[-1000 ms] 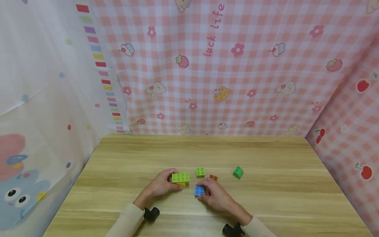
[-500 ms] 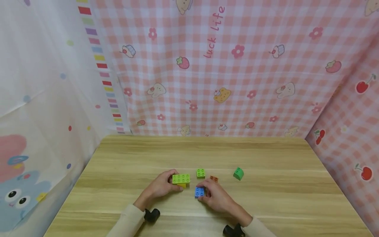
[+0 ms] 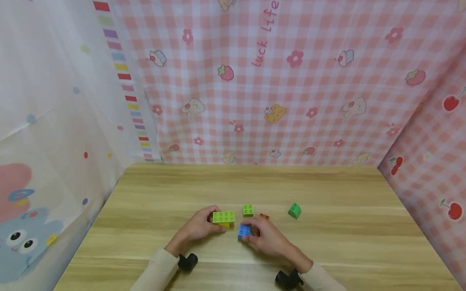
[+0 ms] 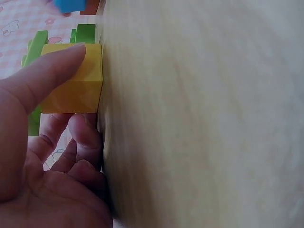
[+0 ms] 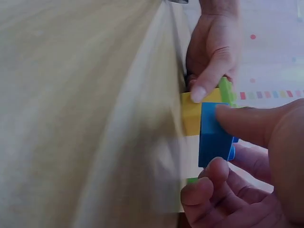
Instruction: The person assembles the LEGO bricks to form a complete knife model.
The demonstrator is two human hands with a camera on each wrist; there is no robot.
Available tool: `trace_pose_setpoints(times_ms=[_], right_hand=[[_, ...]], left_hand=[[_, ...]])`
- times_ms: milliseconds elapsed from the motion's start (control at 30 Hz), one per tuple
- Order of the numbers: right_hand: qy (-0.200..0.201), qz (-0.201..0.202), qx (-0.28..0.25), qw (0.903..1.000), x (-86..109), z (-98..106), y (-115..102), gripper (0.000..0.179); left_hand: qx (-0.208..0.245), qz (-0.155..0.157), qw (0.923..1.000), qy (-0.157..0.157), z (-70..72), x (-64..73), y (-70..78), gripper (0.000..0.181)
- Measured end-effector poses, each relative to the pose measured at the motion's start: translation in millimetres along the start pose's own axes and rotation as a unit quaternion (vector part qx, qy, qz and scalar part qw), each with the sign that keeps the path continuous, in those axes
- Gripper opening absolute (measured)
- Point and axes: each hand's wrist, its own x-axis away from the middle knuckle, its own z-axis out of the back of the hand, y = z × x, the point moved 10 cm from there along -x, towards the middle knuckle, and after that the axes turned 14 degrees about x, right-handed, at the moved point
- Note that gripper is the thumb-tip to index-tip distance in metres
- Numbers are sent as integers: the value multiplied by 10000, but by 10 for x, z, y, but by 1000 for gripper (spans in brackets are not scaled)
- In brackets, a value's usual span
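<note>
My left hand (image 3: 200, 223) grips a yellow toy brick (image 4: 76, 90), thumb on its near face and fingers round the far side. A long lime-green studded brick (image 3: 223, 217) sits on top of the yellow one, which stands on the tabletop. Just to the right, my right hand (image 3: 270, 237) pinches a square blue brick (image 5: 213, 137) between thumb and fingertips. In the right wrist view a narrow gap shows between the blue brick and the table, and it overlaps the yellow brick there. In the head view its studs face up, slightly tilted.
Behind the blue brick stands a small lime-green brick (image 3: 248, 210). An orange-brown brick (image 3: 264, 216) is partly hidden by my right hand. Farther right lies a green brick with a curved side (image 3: 295, 210). Patterned cloth (image 3: 255, 89) rises behind the wooden table (image 3: 174, 186).
The blue brick, flat beside my right fingers before, is now raised a little and tilted in their pinch. My left hand keeps its hold on the yellow brick. The head view shifts slightly.
</note>
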Motion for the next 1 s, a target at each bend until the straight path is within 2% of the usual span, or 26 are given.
trace_pose_setpoints(times_ms=[233,533,733,1000], right_hand=[[174,159,-125,9996,-82,190,-117,39],[740,294,-311,9963,-229,403,-206,38],[811,286,-323,9958,-338,434,-262,36],[798,331,-253,9959,-480,363,-329,34]], left_hand=[[-1,5,10000,-4,16,-12,25,30],[-66,-67,10000,22,23,-1,55,29],[4,-66,10000,6,0,13,63,28],[-16,-108,9999,-40,-1,10,32,29]])
